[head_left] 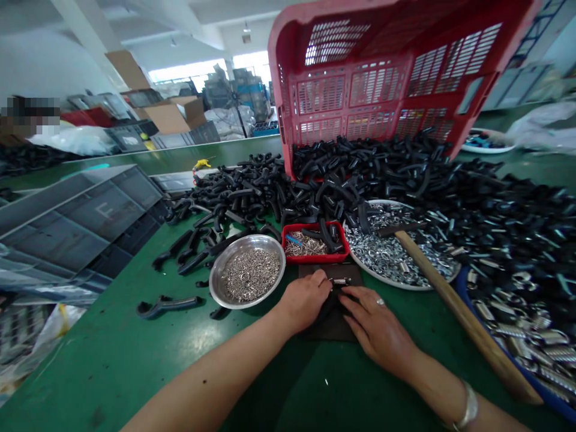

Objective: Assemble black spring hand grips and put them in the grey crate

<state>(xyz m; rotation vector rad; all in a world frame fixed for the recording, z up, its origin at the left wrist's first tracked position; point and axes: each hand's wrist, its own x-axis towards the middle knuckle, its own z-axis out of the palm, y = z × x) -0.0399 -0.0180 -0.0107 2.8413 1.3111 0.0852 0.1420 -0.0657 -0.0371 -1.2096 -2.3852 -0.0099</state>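
My left hand [306,300] is closed around a dark part that looks like one of the black curved plastic handles, mostly covered by the fingers. A small metal coil spring [341,281] shows just past my fingertips. My right hand [380,327], with a ring on one finger, lies beside it with fingers stretched and apart, the tips touching the dark part. Under both hands is a dark flat pad [330,333] on the green table [270,384]. What the thumbs do is hidden.
Ahead stand a steel bowl of small metal pieces [216,294], a red tray [315,259] and a white dish of metal parts [382,277], a hammer [459,306] across it. Springs fill a blue basin [470,300] at right. Black handles [252,192] spill from a red crate [288,90].
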